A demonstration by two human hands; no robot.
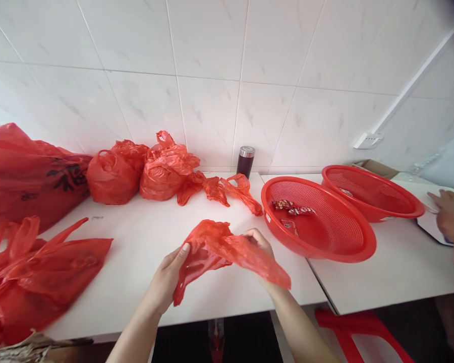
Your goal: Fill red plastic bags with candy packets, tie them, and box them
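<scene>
A thin red plastic bag is stretched between my two hands above the front of the white table. My left hand grips its left side, thumb on top and the fingers showing faintly through the film. On the other side, my right hand is closed on the bag, its fingers partly hidden behind the plastic. The bag looks limp, with a loose end hanging past my right wrist. Just right of my hands stands a red plastic basket with several small wrapped packets inside.
Filled red bags line the left side, and flat red bags lie near the wall. A dark tumbler stands behind. Another red basket is at right, near another person's hands. A red stool sits below the table.
</scene>
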